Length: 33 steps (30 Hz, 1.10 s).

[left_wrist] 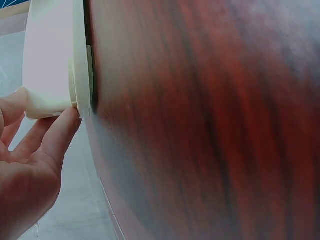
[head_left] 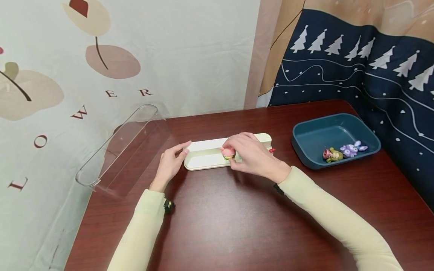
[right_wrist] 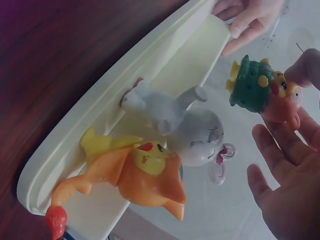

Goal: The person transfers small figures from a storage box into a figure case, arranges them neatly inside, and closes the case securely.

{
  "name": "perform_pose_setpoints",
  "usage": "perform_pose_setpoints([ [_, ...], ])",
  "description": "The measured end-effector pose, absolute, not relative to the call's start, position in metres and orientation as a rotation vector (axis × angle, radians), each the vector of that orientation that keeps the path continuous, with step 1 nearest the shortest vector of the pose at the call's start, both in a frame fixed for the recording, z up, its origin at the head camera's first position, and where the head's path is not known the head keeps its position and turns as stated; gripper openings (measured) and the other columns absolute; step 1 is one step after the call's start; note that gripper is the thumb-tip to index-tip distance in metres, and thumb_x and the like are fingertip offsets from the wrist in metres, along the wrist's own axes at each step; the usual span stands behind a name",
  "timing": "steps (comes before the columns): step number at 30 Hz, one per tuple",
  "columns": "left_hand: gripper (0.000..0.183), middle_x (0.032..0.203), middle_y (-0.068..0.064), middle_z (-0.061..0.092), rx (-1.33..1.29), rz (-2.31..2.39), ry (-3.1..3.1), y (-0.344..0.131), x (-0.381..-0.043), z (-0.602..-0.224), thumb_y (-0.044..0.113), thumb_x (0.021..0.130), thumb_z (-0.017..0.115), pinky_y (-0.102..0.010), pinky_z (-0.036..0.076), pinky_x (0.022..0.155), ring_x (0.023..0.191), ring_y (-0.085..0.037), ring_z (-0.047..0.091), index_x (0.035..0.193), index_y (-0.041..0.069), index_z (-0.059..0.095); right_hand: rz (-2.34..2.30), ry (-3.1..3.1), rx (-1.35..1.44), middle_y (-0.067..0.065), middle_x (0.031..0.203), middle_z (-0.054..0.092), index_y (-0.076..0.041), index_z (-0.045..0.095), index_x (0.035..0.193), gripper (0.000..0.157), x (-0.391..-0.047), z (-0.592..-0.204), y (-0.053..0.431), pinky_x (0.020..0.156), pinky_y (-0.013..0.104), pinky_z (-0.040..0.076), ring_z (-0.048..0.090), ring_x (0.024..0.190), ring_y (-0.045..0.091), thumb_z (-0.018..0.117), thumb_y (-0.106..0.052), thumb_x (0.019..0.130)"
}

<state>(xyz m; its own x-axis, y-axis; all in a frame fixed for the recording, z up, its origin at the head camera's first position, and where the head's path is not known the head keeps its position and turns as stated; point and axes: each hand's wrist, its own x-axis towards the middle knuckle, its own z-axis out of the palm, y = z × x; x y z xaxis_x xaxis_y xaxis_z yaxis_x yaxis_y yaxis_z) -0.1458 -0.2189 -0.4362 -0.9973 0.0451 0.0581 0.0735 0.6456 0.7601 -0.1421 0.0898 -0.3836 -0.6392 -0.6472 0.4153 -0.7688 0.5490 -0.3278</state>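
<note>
My right hand pinches a small figurine by its pink head, between thumb and fingers. The figurine has a green body, yellow feet and a yellow face, and is held above a cream stepped display stand. On the stand, in the right wrist view, are an orange-hooded figurine with a red-tipped tail and a grey-white figurine with pink inner ears. My right hand mostly hides them in the head view. At the stand's left end, my left hand grips the edge with thumb and fingers.
A blue tray at the right holds a green figurine with a pink flower and a purple long-eared figurine. At the left, a clear plastic cover leans near the wall cloth. Everything stands on a dark red-brown table.
</note>
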Motion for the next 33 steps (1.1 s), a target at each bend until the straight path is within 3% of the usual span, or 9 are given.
perform_pose_setpoints([
  [3,0.036,0.14,-0.008,0.065,-0.09,-1.306,-2.821,-0.219,-0.146,-0.436,0.023,0.107,0.061,-0.047,0.05,0.103,0.122,-0.027,0.066,0.142,0.02,0.067,0.67,-2.549,1.208,-0.006,0.106,0.069,-0.014,0.069,0.11,0.028,-0.146,-0.386,0.088,0.118,0.055,0.029,0.06,0.122,0.021,0.078,-0.012,0.083],
  [7,0.036,0.14,-0.008,0.065,-0.093,-1.293,-2.824,-0.219,-0.146,-0.436,0.023,0.107,0.06,-0.048,0.049,0.103,0.122,-0.027,0.066,0.142,0.02,0.066,0.607,-2.596,1.211,-0.007,0.11,0.072,-0.015,0.07,0.112,0.03,-0.151,-0.388,0.087,0.121,0.061,0.02,0.053,0.137,0.021,0.079,-0.015,0.084],
  [18,0.035,0.139,-0.009,0.065,-0.098,-1.308,-2.816,-0.219,-0.146,-0.436,0.022,0.107,0.061,-0.048,0.049,0.103,0.123,-0.028,0.065,0.141,0.019,0.067,0.608,-2.763,1.193,-0.009,0.116,0.073,-0.018,0.072,0.118,0.034,-0.162,-0.388,0.085,0.117,0.069,0.021,0.049,0.141,0.024,0.084,-0.021,0.087],
  [33,0.035,0.139,-0.008,0.066,-0.093,-1.317,-2.817,-0.219,-0.145,-0.435,0.022,0.107,0.061,-0.048,0.05,0.103,0.122,-0.027,0.066,0.141,0.02,0.067,0.379,-2.749,1.206,-0.013,0.106,0.074,-0.021,0.073,0.114,0.029,-0.164,-0.391,0.08,0.116,0.075,0.013,0.041,0.147,0.031,0.085,-0.028,0.088],
])
